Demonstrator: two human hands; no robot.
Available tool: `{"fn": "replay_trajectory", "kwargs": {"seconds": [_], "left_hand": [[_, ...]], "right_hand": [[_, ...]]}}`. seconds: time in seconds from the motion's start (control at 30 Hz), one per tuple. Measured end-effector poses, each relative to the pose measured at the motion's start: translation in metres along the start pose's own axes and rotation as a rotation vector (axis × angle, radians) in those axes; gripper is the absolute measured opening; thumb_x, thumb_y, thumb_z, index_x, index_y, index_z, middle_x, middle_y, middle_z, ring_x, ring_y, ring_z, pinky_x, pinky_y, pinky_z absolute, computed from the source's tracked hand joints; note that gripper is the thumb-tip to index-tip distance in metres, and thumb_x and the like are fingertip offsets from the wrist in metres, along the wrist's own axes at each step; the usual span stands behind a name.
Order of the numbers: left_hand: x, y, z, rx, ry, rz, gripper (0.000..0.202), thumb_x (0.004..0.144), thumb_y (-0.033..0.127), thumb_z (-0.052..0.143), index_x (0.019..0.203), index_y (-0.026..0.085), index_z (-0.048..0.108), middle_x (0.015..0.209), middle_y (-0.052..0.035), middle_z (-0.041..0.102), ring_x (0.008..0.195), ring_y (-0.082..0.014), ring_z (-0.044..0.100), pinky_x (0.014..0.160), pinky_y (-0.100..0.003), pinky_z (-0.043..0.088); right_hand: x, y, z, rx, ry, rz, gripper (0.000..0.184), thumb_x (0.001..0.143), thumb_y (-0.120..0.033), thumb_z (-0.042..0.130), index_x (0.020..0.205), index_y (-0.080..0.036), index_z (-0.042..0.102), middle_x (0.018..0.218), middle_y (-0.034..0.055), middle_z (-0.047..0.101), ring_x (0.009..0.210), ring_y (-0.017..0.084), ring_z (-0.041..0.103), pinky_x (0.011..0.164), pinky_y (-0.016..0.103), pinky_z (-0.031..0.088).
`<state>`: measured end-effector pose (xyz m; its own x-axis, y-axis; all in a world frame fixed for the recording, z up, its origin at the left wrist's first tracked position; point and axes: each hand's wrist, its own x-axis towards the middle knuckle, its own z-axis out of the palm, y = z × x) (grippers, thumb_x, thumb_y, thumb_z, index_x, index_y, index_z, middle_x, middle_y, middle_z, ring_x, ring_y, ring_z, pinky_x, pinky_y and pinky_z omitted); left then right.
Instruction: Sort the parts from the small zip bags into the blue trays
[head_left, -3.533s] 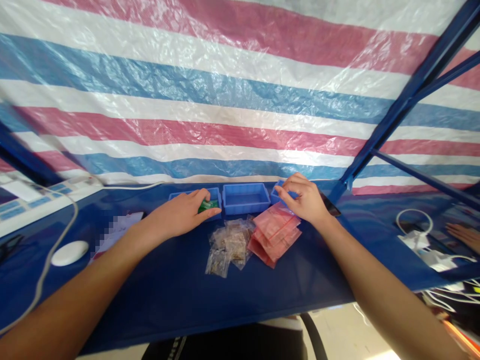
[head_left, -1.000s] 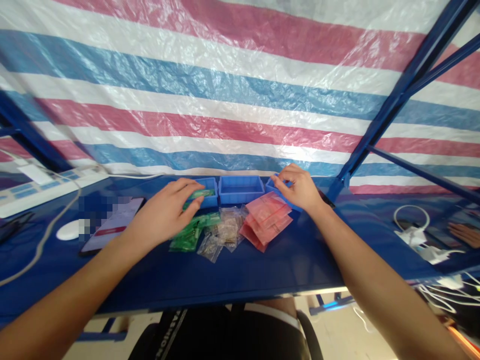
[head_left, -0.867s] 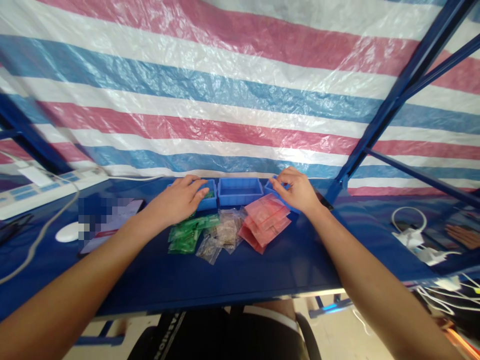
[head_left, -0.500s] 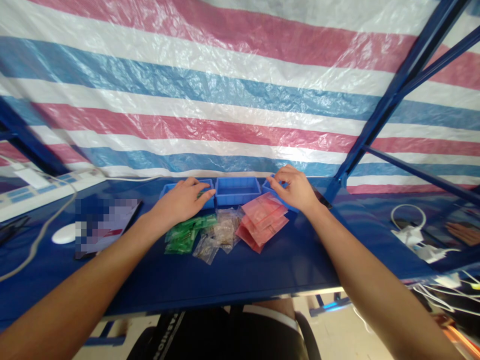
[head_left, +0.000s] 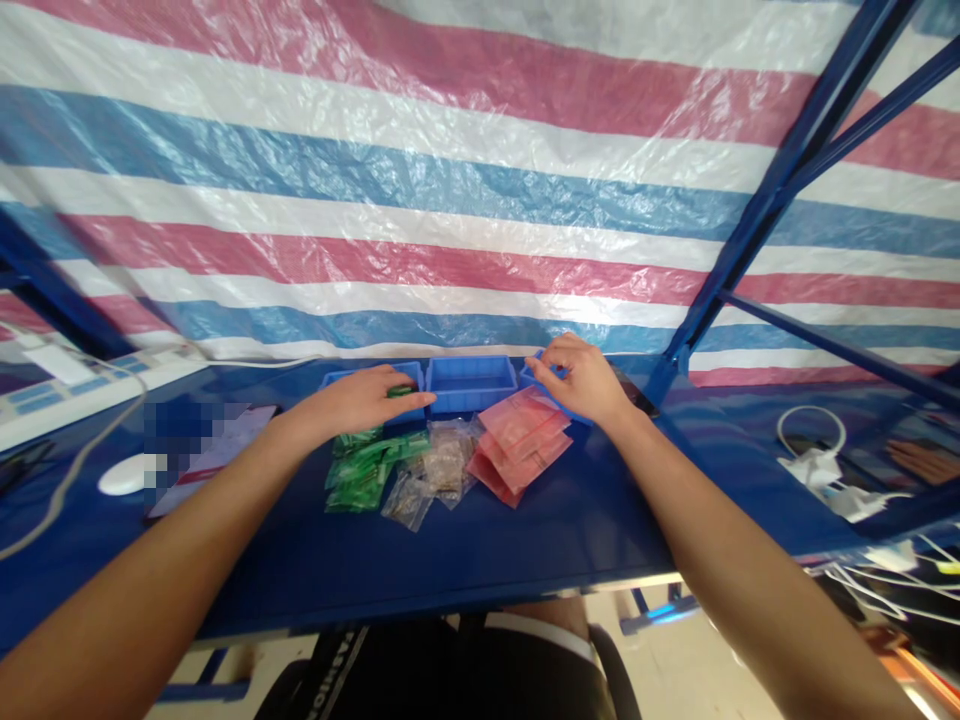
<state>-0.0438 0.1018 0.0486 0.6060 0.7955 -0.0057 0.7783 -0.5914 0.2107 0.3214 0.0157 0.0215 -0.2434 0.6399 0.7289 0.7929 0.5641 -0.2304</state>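
Moved: green bags (head_left: 360, 475) have come onto the near left of the clear bags (head_left: 446, 465) since the earliest frame.
Striped sheet (head_left: 420, 220): one, red, white and blue, across the far side.
Table (head_left: 525, 560): one, glossy blue, its surface running from the bags to the near edge.
Left hand (head_left: 364, 398): over the left tray (head_left: 417, 374), something green between thumb and fingers; cannot tell if gripped.
Right hand (head_left: 581, 372): at the right tray (head_left: 529, 378), thumb and forefinger curled close; cannot tell if pinching.
Blue trays (head_left: 472, 402): three, in a far row.
Bag groups: three, green, clear and pink bags (head_left: 517, 445), overlapping, singles uncountable.
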Motion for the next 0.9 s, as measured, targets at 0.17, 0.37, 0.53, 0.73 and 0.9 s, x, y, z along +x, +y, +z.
{"fn": "replay_trajectory", "kwargs": {"seconds": [0.17,0.37,0.53,0.73,0.9], "left_hand": [[0.001,-0.001,-0.002,-0.052,-0.013,-0.023,0.091,0.084,0.095,0.051,0.133,0.023,0.076,0.139,-0.0141,0.073,0.126,-0.0382,0.069,0.109,-0.041,0.053],[-0.002,0.0,-0.003,-0.101,-0.037,-0.069,0.087,0.083,0.095,0.053,0.129,0.024,0.076,0.133,-0.0101,0.077,0.117,-0.0366,0.073,0.1,-0.038,0.056],[-0.004,0.002,0.0,-0.104,-0.005,-0.058,0.079,0.088,0.091,0.051,0.118,0.025,0.08,0.121,-0.0074,0.081,0.109,-0.0331,0.075,0.096,-0.036,0.056],[-0.004,0.0,0.006,-0.139,0.138,-0.082,0.075,0.097,0.087,0.042,0.118,0.028,0.083,0.13,-0.0049,0.08,0.122,-0.0345,0.073,0.104,-0.035,0.053],[-0.014,0.008,0.001,-0.069,0.364,-0.066,0.07,0.102,0.08,0.041,0.117,0.026,0.083,0.105,-0.0055,0.084,0.094,-0.0314,0.077,0.086,-0.034,0.053]], "right_hand": [[0.0,0.001,0.0,-0.012,-0.004,-0.004,0.04,0.108,-0.041,0.061,0.072,-0.024,0.068,0.073,0.0061,0.066,0.079,0.025,0.062,0.082,0.041,0.051],[-0.001,0.003,0.002,-0.012,-0.024,-0.01,0.04,0.108,-0.04,0.061,0.073,-0.023,0.068,0.073,0.0054,0.066,0.079,0.024,0.063,0.082,0.04,0.051],[0.0,0.001,0.001,-0.006,-0.021,-0.006,0.041,0.107,-0.04,0.062,0.07,-0.023,0.066,0.072,0.0051,0.066,0.078,0.024,0.064,0.081,0.039,0.05],[0.0,0.002,-0.001,-0.01,-0.009,0.007,0.041,0.107,-0.042,0.062,0.07,-0.024,0.067,0.072,0.0055,0.067,0.078,0.024,0.065,0.08,0.04,0.051],[0.0,0.002,-0.001,-0.014,-0.013,0.002,0.042,0.107,-0.041,0.061,0.07,-0.024,0.066,0.072,0.0055,0.067,0.077,0.024,0.065,0.079,0.04,0.051]]}}
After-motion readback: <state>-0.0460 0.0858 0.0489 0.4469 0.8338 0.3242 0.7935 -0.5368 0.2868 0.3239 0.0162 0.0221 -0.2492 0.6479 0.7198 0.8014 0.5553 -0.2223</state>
